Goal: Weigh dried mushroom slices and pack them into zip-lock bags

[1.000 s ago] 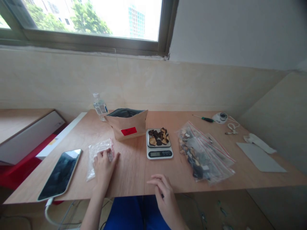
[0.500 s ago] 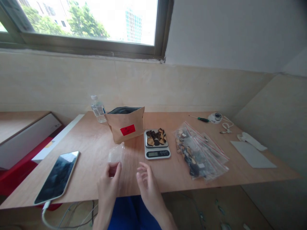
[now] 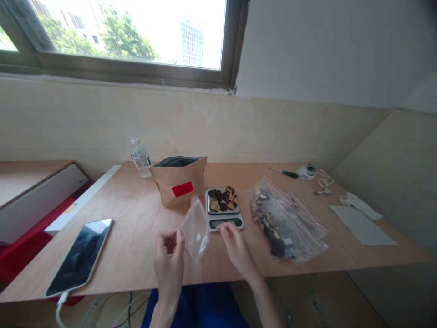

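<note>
Pinched in my left hand is the edge of a clear zip bag, which stands up above the table and looks flat, with a small white patch on it. My right hand is open, its fingers stretched towards the front of a small white kitchen scale; whether they touch it I cannot tell. Dark and tan dried slices, like dried mushrooms, lie on the scale's plate. Left of the scale a brown paper pouch with a red label stands with its top open.
Several filled zip bags lie overlapped right of the scale. A phone with a cable is at the left, a water bottle behind. Further right are a screwdriver, a white camera and a white sheet.
My left hand has moved right and raised the zip bag upright towards the scale. My right hand has moved right and forward to the scale's front edge.
</note>
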Available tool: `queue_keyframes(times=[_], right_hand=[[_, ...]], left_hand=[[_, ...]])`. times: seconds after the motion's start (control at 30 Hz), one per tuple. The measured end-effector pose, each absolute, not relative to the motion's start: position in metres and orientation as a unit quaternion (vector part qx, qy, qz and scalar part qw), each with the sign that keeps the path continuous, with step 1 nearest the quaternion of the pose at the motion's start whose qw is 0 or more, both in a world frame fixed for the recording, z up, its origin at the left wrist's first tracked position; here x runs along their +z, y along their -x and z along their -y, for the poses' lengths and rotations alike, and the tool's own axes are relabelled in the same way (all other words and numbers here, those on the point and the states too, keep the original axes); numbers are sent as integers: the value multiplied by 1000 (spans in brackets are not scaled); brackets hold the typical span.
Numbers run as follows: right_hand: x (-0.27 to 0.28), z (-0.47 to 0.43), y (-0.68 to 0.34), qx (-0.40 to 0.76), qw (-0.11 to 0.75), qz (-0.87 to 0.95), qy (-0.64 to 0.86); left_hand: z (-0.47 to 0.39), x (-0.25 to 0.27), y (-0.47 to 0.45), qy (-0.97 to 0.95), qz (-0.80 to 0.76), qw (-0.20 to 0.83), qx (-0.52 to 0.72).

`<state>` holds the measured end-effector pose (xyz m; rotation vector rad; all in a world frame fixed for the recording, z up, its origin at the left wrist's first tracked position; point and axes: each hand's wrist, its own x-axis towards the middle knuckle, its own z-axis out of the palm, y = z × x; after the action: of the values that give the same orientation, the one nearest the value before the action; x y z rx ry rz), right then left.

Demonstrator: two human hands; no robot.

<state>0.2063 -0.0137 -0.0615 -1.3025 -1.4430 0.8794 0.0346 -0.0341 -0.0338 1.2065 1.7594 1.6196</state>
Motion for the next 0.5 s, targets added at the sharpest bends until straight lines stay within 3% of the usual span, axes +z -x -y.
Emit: queue_keyframes(times=[0.13, 0.2, 0.33, 0.5], right_hand=[[-56, -23, -233, 117, 428, 658, 609], [-62, -44, -244, 60, 377, 673, 634], [-79, -73, -259, 31, 305, 716, 627], [-87, -82, -268, 57, 299, 741, 598]], left_hand=[[26, -33, -42, -469, -644, 193, 573], [21, -32, -47, -494, -632, 155, 577], [13, -29, -57, -512, -619, 157, 575], [4, -24, -68, -487, -600, 229, 592]])
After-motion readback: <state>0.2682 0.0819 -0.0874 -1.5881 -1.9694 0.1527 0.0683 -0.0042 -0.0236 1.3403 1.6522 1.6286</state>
